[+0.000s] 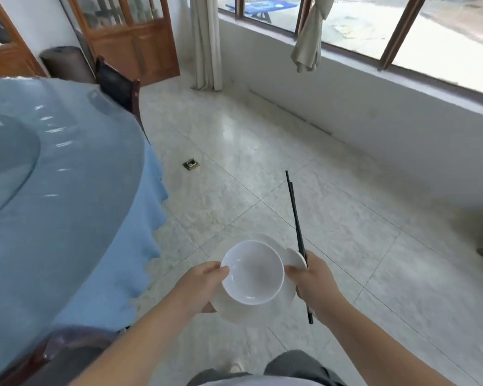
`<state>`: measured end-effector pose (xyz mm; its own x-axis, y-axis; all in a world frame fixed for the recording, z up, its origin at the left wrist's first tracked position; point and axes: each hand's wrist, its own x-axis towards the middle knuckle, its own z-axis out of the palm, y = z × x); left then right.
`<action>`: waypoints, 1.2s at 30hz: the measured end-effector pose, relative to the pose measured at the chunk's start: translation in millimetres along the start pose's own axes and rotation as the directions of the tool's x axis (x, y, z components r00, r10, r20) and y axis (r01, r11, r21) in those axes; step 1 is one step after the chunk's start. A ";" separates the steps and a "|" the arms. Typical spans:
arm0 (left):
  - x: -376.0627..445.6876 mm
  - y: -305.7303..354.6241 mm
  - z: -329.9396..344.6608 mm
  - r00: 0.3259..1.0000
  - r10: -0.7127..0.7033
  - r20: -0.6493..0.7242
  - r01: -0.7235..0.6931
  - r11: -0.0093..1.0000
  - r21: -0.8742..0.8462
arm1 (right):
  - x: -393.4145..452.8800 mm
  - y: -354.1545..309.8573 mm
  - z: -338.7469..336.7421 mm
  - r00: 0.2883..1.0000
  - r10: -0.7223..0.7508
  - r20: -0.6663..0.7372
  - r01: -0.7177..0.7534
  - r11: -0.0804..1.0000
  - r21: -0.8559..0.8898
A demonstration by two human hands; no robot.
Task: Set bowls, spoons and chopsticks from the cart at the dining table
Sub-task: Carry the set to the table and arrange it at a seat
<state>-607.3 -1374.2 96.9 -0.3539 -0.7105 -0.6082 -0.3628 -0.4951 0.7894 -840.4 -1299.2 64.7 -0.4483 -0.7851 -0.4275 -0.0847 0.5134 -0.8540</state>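
Head view shows a carry under way, judging by the load. A white bowl (253, 273) sits on a white plate (262, 310), with the left hand (200, 285) gripping their left edge, thumb on the bowl's rim. The right hand (314, 280) clasps black chopsticks (296, 227) and what looks like a white spoon (296, 259) against the plate. The dining table (67, 218), under a blue cloth, stands just to the left; its visible part holds no place setting. No cart is in view.
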 end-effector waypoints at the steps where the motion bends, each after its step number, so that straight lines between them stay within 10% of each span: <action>1: 19.1 16.3 -5.9 1.000 0.003 0.004 -0.003 1.000 -0.012 | 23.8 -14.8 1.1 1.000 -0.008 0.007 0.008 1.000 -0.001; 36: 667.1 487.1 -329.1 0.954 -0.115 -0.278 0.043 0.966 -0.253 | 828.3 -494.6 211.7 0.938 -0.087 0.336 0.162 0.966 -0.202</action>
<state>-736.5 -2254.0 102.9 -0.0565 -0.7597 -0.6479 -0.1474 -0.6354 0.7580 -981.4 -2276.7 70.1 -0.1139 -0.8975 -0.4261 -0.3345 0.4385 -0.8342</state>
